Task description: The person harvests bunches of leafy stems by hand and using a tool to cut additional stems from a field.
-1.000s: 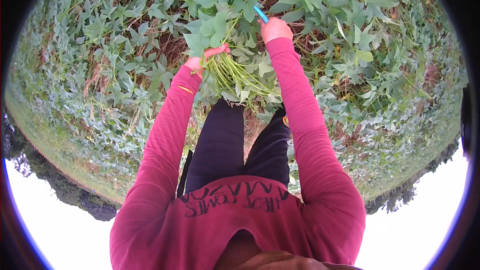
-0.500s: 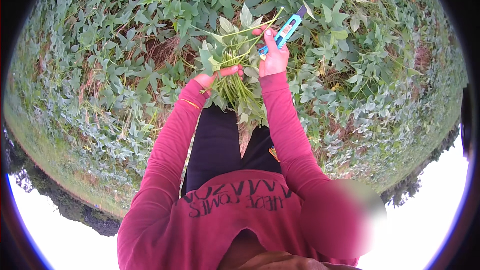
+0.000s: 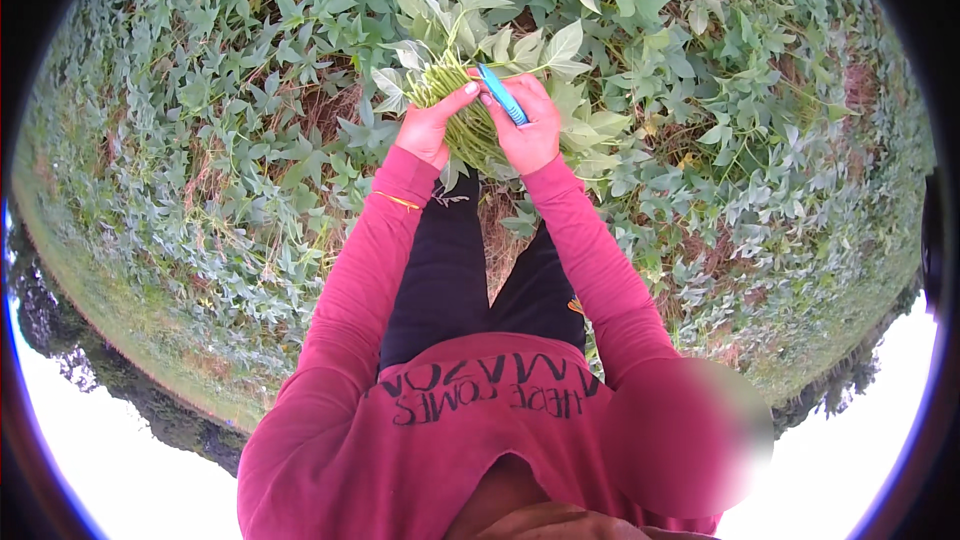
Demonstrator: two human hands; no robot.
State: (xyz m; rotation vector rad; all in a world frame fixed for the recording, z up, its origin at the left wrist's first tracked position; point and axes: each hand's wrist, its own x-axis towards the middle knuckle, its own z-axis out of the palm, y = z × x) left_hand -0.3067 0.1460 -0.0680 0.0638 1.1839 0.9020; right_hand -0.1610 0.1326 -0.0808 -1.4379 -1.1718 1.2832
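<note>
A thick bunch of green leafy vine cuttings [image 3: 472, 143] is between my two hands, held up in front of my knees. My left hand [image 3: 426, 134] is closed round its left side, thumb lying across the stems. The stem ends fan out at the upper left, and pale-backed leaves stick out above and to the right. Against the bunch's right side, my right hand [image 3: 532, 132] is closed on a blue utility knife [image 3: 504, 96], tilted toward the upper left. The knife's blade cannot be made out. Some right-hand fingers are hidden behind the knife and stems.
Low leafy vines [image 3: 250, 90] cover the ground on all sides, with patches of dry brown grass [image 3: 320, 115] among them. My dark trouser legs [image 3: 440, 280] stand just below the bunch. Trees [image 3: 120, 380] line the field's edge.
The bunch has been turned, its stem ends swinging from below to the upper left. My right hand has come in against it, and the knife has swung from upper right to upper left.
</note>
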